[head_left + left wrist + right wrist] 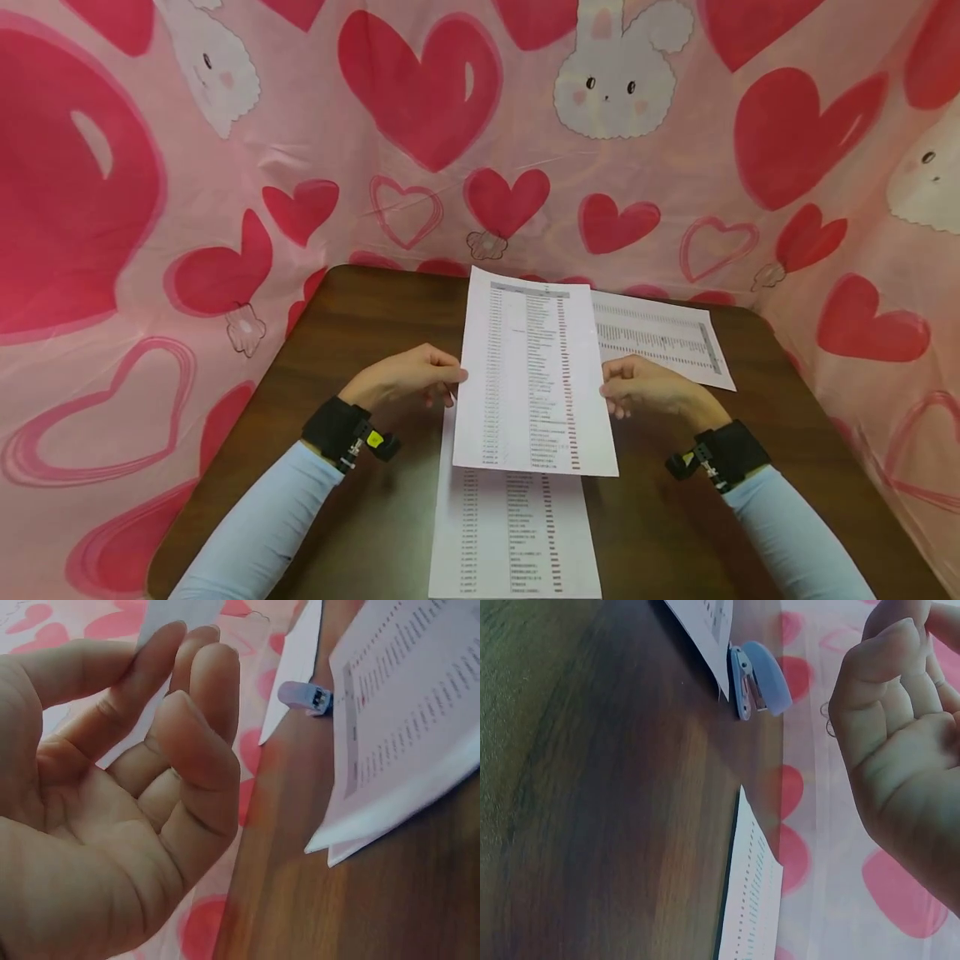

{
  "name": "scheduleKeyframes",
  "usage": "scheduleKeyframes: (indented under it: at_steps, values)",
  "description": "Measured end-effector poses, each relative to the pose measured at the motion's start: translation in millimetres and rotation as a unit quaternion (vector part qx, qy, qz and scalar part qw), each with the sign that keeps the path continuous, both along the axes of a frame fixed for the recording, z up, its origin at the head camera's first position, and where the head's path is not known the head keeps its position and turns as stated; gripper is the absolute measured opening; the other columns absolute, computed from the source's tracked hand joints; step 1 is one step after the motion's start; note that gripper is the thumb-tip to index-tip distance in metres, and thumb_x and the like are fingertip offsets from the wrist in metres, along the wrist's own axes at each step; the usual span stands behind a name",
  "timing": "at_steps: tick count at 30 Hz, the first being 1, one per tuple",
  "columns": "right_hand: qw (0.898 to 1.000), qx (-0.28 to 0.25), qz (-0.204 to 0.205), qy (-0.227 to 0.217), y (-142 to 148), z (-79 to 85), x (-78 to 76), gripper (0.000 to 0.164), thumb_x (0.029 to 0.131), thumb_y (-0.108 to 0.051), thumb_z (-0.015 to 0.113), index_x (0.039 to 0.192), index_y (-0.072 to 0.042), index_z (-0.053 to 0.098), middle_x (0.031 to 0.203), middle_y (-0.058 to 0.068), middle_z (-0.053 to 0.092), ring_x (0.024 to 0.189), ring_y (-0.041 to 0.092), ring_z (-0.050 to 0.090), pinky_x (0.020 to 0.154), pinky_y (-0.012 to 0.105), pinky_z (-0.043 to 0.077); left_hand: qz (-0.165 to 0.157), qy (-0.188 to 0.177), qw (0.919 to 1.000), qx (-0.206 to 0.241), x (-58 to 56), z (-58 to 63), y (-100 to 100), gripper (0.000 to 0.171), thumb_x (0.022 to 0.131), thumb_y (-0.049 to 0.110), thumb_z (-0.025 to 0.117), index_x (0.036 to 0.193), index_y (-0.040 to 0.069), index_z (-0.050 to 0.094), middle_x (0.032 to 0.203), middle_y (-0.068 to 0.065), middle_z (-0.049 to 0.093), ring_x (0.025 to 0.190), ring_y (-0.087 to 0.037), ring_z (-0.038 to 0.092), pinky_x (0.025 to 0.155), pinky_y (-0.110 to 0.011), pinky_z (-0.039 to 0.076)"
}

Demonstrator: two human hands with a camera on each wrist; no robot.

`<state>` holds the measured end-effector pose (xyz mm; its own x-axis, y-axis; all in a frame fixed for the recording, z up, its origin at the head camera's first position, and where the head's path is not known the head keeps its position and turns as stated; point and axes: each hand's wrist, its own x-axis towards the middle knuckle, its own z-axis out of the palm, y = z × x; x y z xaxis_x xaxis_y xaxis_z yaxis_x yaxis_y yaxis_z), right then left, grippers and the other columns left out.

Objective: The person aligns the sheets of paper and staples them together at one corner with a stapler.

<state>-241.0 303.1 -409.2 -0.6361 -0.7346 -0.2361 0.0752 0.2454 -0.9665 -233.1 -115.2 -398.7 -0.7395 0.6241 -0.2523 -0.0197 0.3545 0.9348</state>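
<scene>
Both hands hold a printed sheet of paper [532,379] up above the table by its side edges. My left hand [412,375] pinches the left edge between thumb and index finger; in the left wrist view, a white bit of that sheet [178,613] shows at the fingertips. My right hand [652,390] pinches the right edge. Under the raised sheet lie more printed pages [517,533], with two corners showing one over the other in the left wrist view. A light blue-purple stapler [769,679] stands behind these pages; the raised sheet hides it in the head view.
Another printed sheet [667,333] lies at an angle on the back right of the dark wooden table [360,517]. A pink cloth [300,117] with hearts and rabbits hangs behind and beside the table. Each wrist wears a black strap with a small camera.
</scene>
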Motion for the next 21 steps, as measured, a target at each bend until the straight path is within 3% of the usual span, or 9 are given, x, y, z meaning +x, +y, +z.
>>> scheduleKeyframes:
  at_steps: [8,16,21]
  values:
    - [0.998,0.019,0.061,0.0,-6.3,-1.7,2.6,0.01,0.097,-0.002,0.053,0.096,0.002,0.062,0.074,0.001,0.071,0.064,0.011,0.066,0.056,0.025,0.053,-0.056,0.021,0.9979,0.024,5.1,-9.8,-10.2,0.025,0.098,0.028,0.059,0.101,0.008,0.074,0.092,-0.026,0.067,0.079,-0.04,0.066,0.055,-0.031,0.05]
    - [0.997,0.008,0.076,-0.004,-10.0,-5.5,6.0,0.008,0.097,0.001,0.053,0.095,0.007,0.058,0.075,0.001,0.072,0.065,0.01,0.067,0.057,0.024,0.053,-0.063,0.015,0.9975,0.027,9.2,-16.6,-15.7,0.025,0.098,0.03,0.06,0.102,0.009,0.074,0.089,-0.024,0.067,0.073,-0.033,0.065,0.052,-0.026,0.048]
    - [0.996,0.016,0.09,-0.011,-12.4,-10.0,7.9,0.01,0.097,0.0,0.054,0.094,0.008,0.059,0.075,0.002,0.071,0.065,0.01,0.066,0.057,0.024,0.053,-0.07,0.007,0.9973,0.023,14.8,-23.6,-19.1,0.024,0.097,0.029,0.06,0.097,0.01,0.075,0.088,-0.027,0.066,0.074,-0.038,0.065,0.051,-0.025,0.048]
